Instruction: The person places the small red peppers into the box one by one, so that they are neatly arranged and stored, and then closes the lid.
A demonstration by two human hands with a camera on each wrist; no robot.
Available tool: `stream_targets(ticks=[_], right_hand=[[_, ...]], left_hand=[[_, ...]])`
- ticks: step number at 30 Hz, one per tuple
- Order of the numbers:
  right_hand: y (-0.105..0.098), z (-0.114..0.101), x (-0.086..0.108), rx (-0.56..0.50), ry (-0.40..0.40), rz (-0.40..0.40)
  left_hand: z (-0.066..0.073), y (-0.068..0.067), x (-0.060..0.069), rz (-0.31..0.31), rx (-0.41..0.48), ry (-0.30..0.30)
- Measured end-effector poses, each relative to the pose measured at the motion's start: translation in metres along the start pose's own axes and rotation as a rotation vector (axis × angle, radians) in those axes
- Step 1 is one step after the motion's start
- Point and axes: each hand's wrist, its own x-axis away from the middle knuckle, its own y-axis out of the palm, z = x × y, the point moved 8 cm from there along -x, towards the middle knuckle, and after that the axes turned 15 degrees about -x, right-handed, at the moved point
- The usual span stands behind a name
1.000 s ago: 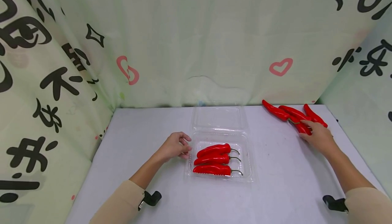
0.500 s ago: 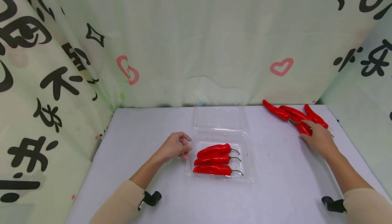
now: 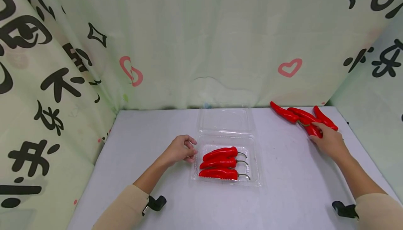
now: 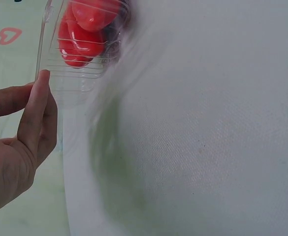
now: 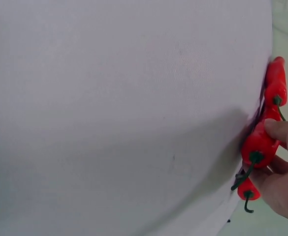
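Observation:
A clear plastic clamshell box (image 3: 253,153) lies with its lid (image 3: 225,121) folded back, away from me. Three red chili peppers (image 3: 218,173) rest side by side in it, stems to the right. My left hand (image 3: 180,149) is at the box's left edge; in the left wrist view its thumb and fingertips pinch the rim (image 4: 39,59). At the far right, my right hand (image 3: 329,141) grips a red chili pepper (image 5: 259,145), thumb on one side and fingers on the other. Other red peppers (image 3: 284,113) lie against it, partly overlapping.
The white table (image 3: 151,128) ends at a printed curtain (image 3: 226,48) behind, with more curtain (image 3: 63,118) on the left and right. The loose pepper pile sits by the table's back right corner. A black wrist camera (image 3: 156,203) is strapped to each forearm.
Almost nothing differs. The head view shifts very slightly, and both hands stay in place, the left at the box edge and the right at the chili pepper.

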Motion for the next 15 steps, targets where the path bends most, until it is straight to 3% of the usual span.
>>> stream_targets(ticks=[15], right_hand=[[-0.010,-0.013,0.007,-0.015,-0.013,0.024]], left_hand=[[0.000,0.000,0.000,-0.002,0.003,-0.007]])
